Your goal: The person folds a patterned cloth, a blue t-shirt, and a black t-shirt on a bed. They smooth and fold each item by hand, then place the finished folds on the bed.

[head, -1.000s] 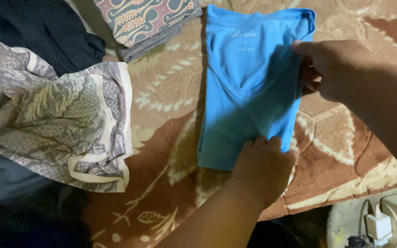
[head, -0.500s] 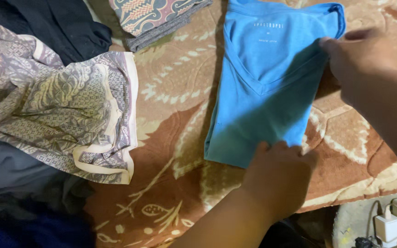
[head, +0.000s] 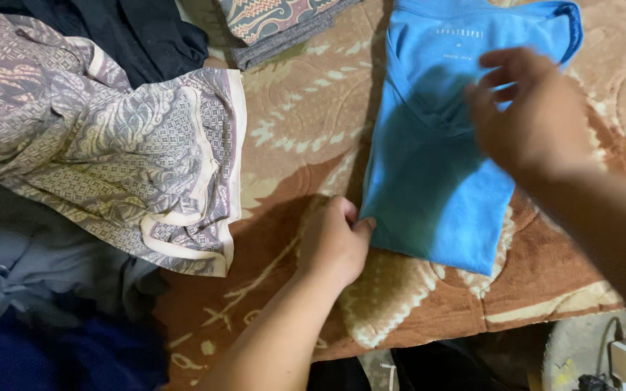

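— Since a second ago the left hand [head: 333,242] has slid from the shirt's [head: 429,181] bottom hem to its lower left corner, and the right hand [head: 527,112] has come off the right edge to hover over the middle.
— Gripping anything?
— Left pinches the corner, fingers curled. Right is spread open, empty.
— Where's the shirt?
— Flat on the brown blanket [head: 291,137], folded narrow, right of the patterned cloth [head: 110,145].
— Step?
— Mid-fold, I'd judge; next likely needs the bottom brought up evenly toward the collar.
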